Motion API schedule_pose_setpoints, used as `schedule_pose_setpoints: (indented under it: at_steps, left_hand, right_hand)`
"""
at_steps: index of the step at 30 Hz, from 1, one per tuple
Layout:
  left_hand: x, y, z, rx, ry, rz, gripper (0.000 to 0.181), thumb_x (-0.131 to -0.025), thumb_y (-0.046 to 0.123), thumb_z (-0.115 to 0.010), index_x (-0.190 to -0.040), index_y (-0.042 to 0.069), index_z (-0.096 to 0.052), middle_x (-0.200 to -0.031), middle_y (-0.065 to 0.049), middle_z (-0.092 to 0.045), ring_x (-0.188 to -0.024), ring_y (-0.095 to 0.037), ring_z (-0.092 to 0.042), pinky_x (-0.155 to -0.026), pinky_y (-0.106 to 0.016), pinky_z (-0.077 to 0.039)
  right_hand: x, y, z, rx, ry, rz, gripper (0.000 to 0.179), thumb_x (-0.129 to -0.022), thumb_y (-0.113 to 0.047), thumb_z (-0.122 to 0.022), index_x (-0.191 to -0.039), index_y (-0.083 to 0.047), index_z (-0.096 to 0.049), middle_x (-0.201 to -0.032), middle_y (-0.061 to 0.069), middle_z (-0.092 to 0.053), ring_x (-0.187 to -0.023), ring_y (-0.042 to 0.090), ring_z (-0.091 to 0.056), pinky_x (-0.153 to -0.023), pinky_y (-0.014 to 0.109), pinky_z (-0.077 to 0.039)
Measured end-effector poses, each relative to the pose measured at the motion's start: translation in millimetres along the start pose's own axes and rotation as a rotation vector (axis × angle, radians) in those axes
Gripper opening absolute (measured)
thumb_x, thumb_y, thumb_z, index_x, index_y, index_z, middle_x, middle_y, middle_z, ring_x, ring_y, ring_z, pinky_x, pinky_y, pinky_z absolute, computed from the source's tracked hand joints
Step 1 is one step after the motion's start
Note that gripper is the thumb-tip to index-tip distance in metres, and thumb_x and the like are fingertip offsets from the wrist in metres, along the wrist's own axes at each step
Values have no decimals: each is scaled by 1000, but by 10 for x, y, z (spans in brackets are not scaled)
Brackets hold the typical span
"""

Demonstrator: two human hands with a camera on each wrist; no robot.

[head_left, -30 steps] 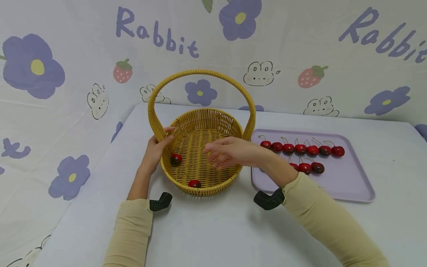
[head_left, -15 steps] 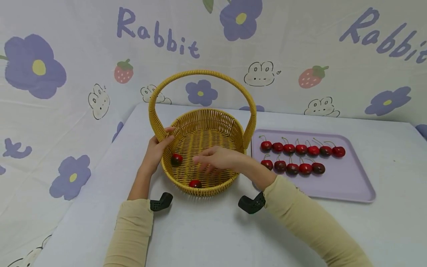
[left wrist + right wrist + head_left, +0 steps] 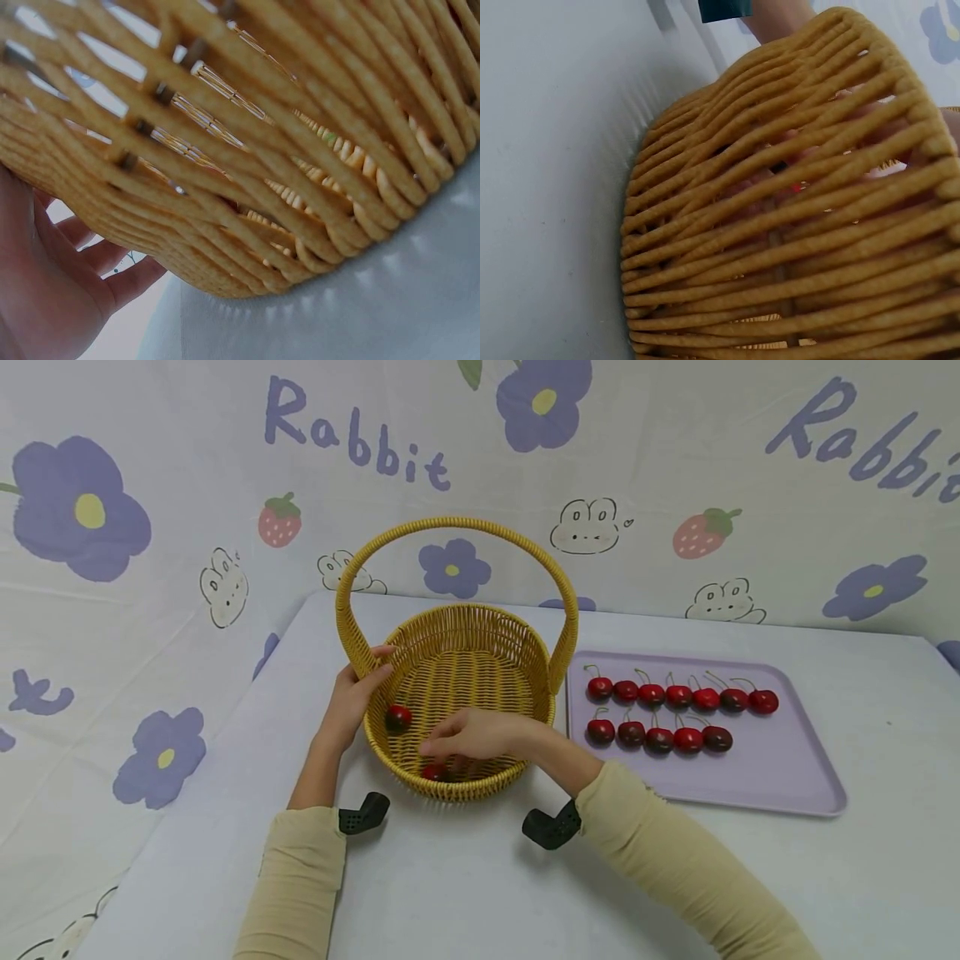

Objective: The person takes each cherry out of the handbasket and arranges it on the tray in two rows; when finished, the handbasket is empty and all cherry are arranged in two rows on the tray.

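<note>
A yellow woven basket [image 3: 480,677] with a tall arched handle stands on the table. My left hand [image 3: 351,697] grips its left side at the foot of the handle, thumb over the rim; the left wrist view shows the fingers [image 3: 139,277] along the outside wall. Down inside the basket, my right hand [image 3: 480,735] reaches with fingertips pointing at the bottom. Its fingers partly cover a red cherry [image 3: 432,772] by the front wall; I cannot tell whether they pinch it. Another dark red cherry [image 3: 398,718] lies near the left wall. Basket weave [image 3: 795,225] hides most of the right hand in its wrist view.
To the right, a pale purple tray [image 3: 795,760] bears two rows of several stemmed cherries [image 3: 678,696]. A white cloth covers the table [image 3: 450,893]. A patterned curtain [image 3: 645,443] hangs behind. Black camera mounts [image 3: 551,827] stick out from both wrists.
My right hand has moved left and down into the basket, from above its right half to the front cherry. The left hand keeps its hold on the basket.
</note>
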State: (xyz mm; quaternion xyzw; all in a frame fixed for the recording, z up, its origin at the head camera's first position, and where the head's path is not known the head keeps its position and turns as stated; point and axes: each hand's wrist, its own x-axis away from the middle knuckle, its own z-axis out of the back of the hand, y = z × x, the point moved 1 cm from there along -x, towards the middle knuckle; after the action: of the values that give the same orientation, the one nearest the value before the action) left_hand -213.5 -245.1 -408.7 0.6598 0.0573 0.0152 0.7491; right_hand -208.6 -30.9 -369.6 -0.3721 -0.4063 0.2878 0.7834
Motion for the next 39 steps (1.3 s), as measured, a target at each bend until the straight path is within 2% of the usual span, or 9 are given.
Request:
schedule_pose_setpoints:
  at_steps: [9,13,16,19,23,26,29,35,39]
  left_hand:
    - [0,1,-1,-6,0,-4,41,-98,20,-52,-135,2,-50,-138,-16,-46,-123,-26,-43,-104,-44,-28]
    - [7,5,0,3,-2,-5,40,-98,19,-52,-135,2,-50,-138,-16,-46,-124,-26,-42,-105,-42,-28]
    - [12,14,-4,9,-5,-2,40,-99,19,-51,-135,3,-50,-138,-16,-46,-124,-26,-42,-105,-42,-28]
    - [16,25,-8,12,-11,1,41,-99,20,-51,-136,3,-49,-139,-16,-45,-124,-27,-41,-105,-43,-27]
    - [18,36,-8,14,-7,10,42,-99,20,-51,-137,3,-49,-140,-16,-45,-125,-28,-41,-106,-44,-26]
    - [14,35,-3,11,-3,15,42,-99,20,-51,-137,3,-49,-140,-16,-45,-126,-27,-41,-106,-43,-26]
    - [4,25,-2,7,-5,13,42,-99,20,-52,-137,3,-49,-140,-15,-45,-126,-27,-40,-106,-43,-26]
    - [-3,13,-3,6,-1,9,41,-99,21,-52,-136,4,-50,-139,-15,-46,-125,-27,-41,-106,-43,-26]
    - [-3,10,-6,10,-2,8,41,-99,21,-52,-135,4,-51,-139,-15,-46,-124,-27,-42,-105,-43,-27]
  right_hand:
    - [14,-35,-39,40,-60,54,23,-96,-27,-58,-110,-11,-67,-94,-1,-58,-80,12,-50,-68,26,-44]
    - [13,-29,-46,10,-87,69,20,-94,-19,-62,-111,-10,-67,-92,0,-59,-77,14,-50,-64,25,-44]
    - [28,-23,-29,0,-85,65,23,-94,-18,-63,-115,-11,-65,-94,1,-59,-79,15,-53,-66,26,-46]
    - [57,-14,15,-43,-73,66,26,-95,-18,-60,-120,-11,-63,-100,3,-60,-83,18,-58,-72,29,-50]
    - [105,1,99,-191,-68,69,30,-96,-15,-58,-125,-7,-60,-108,8,-62,-90,27,-64,-79,36,-52]
    - [146,10,162,-300,-78,85,35,-96,-13,-58,-129,-2,-55,-112,11,-60,-96,30,-63,-84,38,-51]
    - [201,14,216,-364,-72,104,39,-95,-10,-59,-131,1,-51,-114,14,-57,-99,30,-62,-87,39,-49]
    - [348,30,302,-359,2,138,39,-93,-9,-62,-129,-1,-52,-114,14,-59,-103,33,-61,-91,43,-47]
    - [467,78,347,-367,26,138,36,-92,-11,-63,-126,-5,-55,-111,13,-60,-102,30,-58,-92,43,-46]
